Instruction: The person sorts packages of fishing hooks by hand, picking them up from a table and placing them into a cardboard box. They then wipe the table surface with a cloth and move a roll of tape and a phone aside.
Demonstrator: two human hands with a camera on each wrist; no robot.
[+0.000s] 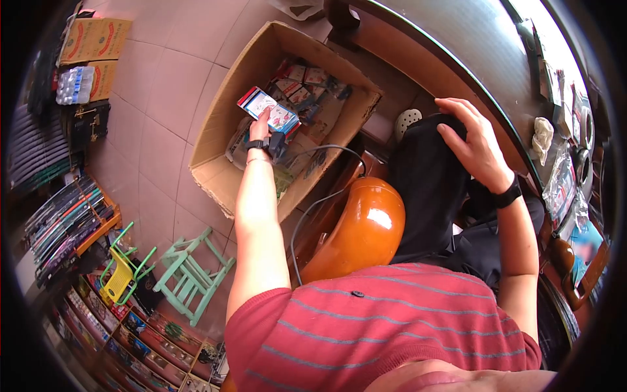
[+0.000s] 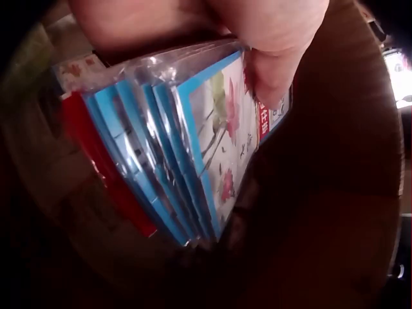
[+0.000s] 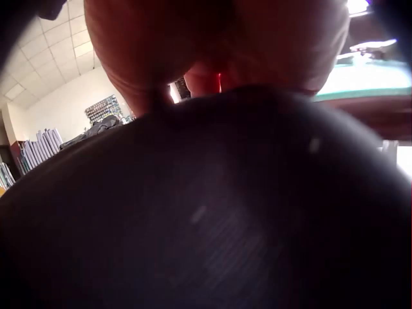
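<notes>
My left hand (image 1: 259, 127) grips a stack of flat plastic-wrapped packets (image 1: 271, 114) inside a cardboard box (image 1: 219, 111). In the left wrist view the packets (image 2: 215, 129) have blue edges and a pink flower picture on the front, with a red one at the back of the stack. The thumb presses on the printed front face. Under the stack, more small packets (image 1: 304, 81) lie loose in the box. My right hand (image 1: 480, 140) rests on the dark-trousered knee (image 1: 428, 153), fingers extended. The right wrist view is mostly filled by the dark cloth (image 3: 212, 206) under that hand (image 3: 212, 45).
A glossy orange-brown wooden piece (image 1: 366, 228) stands between body and box, with a grey cable (image 1: 304, 225) looping by it. A long table (image 1: 457, 39) runs along the right. Green stools (image 1: 192, 274) and shelves of goods (image 1: 124, 333) are at the left.
</notes>
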